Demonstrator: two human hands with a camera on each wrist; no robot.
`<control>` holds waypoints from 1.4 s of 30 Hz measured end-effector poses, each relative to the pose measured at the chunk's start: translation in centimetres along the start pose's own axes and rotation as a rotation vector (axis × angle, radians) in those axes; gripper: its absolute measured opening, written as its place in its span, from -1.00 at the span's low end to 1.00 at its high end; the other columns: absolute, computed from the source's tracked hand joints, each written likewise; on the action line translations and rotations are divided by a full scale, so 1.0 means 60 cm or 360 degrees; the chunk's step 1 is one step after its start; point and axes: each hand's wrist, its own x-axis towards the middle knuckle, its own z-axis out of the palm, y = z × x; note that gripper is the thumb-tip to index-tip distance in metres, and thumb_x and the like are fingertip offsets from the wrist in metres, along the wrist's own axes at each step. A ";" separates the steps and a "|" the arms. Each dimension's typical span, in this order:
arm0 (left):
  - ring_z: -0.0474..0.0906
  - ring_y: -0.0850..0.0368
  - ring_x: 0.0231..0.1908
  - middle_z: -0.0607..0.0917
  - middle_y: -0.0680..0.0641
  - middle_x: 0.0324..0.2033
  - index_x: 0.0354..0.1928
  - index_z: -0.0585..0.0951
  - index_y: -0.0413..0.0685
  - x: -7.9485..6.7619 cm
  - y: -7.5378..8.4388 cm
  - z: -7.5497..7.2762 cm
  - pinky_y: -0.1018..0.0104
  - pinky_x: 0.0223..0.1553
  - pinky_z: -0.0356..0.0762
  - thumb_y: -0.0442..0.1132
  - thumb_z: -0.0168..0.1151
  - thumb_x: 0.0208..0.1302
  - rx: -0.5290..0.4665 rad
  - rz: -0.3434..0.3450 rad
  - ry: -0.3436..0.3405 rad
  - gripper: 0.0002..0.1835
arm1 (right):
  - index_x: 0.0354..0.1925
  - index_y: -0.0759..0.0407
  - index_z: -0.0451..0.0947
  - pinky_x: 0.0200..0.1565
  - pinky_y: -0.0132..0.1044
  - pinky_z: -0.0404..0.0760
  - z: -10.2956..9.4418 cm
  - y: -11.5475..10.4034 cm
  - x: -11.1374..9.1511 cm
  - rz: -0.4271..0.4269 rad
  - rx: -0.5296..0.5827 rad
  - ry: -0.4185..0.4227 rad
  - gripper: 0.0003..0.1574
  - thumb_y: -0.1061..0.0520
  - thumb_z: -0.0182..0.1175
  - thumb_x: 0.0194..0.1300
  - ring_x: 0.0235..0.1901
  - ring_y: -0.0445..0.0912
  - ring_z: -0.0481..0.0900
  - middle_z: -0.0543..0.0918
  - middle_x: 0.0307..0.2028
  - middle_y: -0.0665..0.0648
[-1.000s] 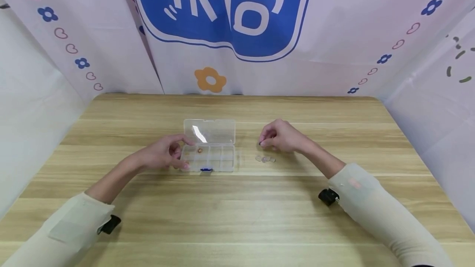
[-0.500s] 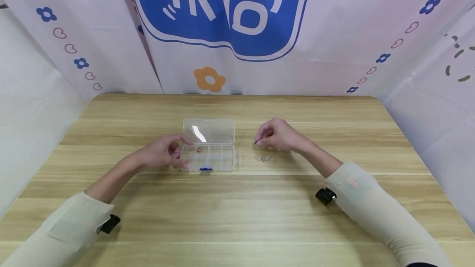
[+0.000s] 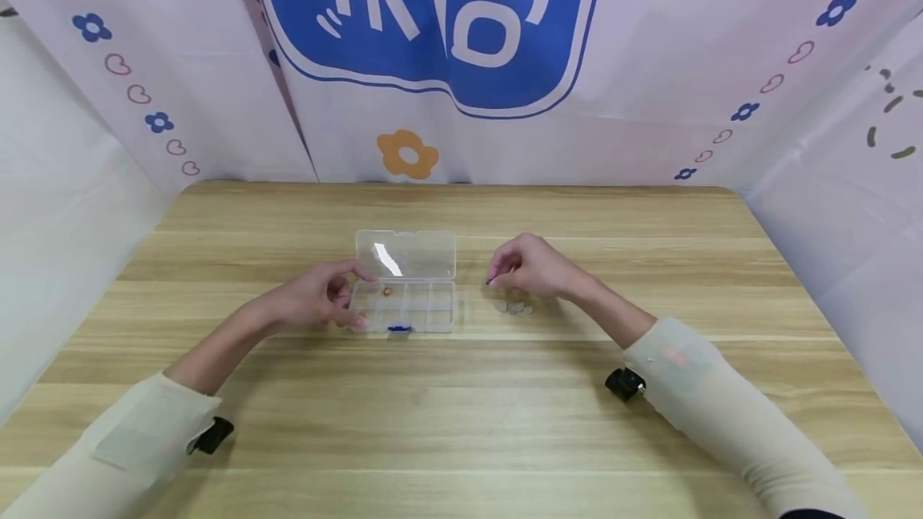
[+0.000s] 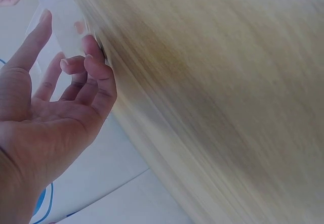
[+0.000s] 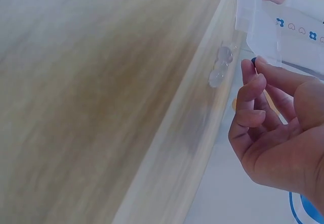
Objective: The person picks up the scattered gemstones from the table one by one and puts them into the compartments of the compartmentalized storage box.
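A clear plastic compartment box (image 3: 441, 299) lies on the table with its lid (image 3: 425, 255) folded back. One back compartment holds a small orange-brown ring-like piece (image 3: 387, 291). My left hand (image 3: 317, 297) holds the box's left end, thumb at the front corner and index finger at the back corner; its other fingers are bent. To the right of the box, just above the table, my right hand (image 3: 534, 267) pinches a small dark bead-like piece (image 5: 254, 61) between thumb and index finger. Several clear, flat round pieces (image 5: 217, 76) lie on the table in front of that hand.
The box has a blue latch (image 3: 400, 329) on its front side. The wood-grain table (image 3: 461, 407) ends at a printed cloth backdrop (image 3: 634, 86). Black wrist devices (image 3: 624, 384) hang under both sleeves.
My right hand has moved a little left toward the box, carrying the dark piece. The left hand and the box have stayed in place.
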 end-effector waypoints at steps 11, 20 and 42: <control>0.30 0.22 -0.53 0.40 0.01 -0.52 0.32 0.41 -0.38 0.001 0.002 -0.001 0.39 -0.56 0.36 -0.40 0.50 0.20 0.0003 -0.0010 0.0010 -0.31 | -0.30 0.34 0.70 -0.44 -0.40 0.48 0.009 -0.006 0.014 -0.0042 -0.0015 -0.0016 -0.95 0.34 0.38 0.32 -0.52 -0.13 0.51 0.72 -0.40 0.25; 0.30 0.22 -0.52 0.41 -0.01 -0.51 0.32 0.42 -0.36 0.002 -0.001 -0.001 0.40 -0.55 0.35 -0.40 0.51 0.18 -0.0017 -0.0009 0.0010 -0.31 | -0.28 0.34 0.70 -0.41 -0.38 0.47 0.015 -0.018 0.019 -0.0075 -0.0033 -0.0029 -0.94 0.31 0.38 0.33 -0.50 -0.19 0.51 0.72 -0.40 0.19; 0.30 0.23 -0.52 0.42 -0.01 -0.51 0.30 0.44 -0.36 0.003 -0.005 -0.001 0.41 -0.56 0.35 -0.42 0.51 0.17 -0.0014 0.0025 0.0017 -0.32 | -0.32 0.26 0.73 -0.32 -0.35 0.53 0.032 -0.051 0.031 -0.0213 -0.0090 0.0044 -0.95 0.31 0.37 0.33 -0.35 -0.15 0.62 0.74 -0.39 0.04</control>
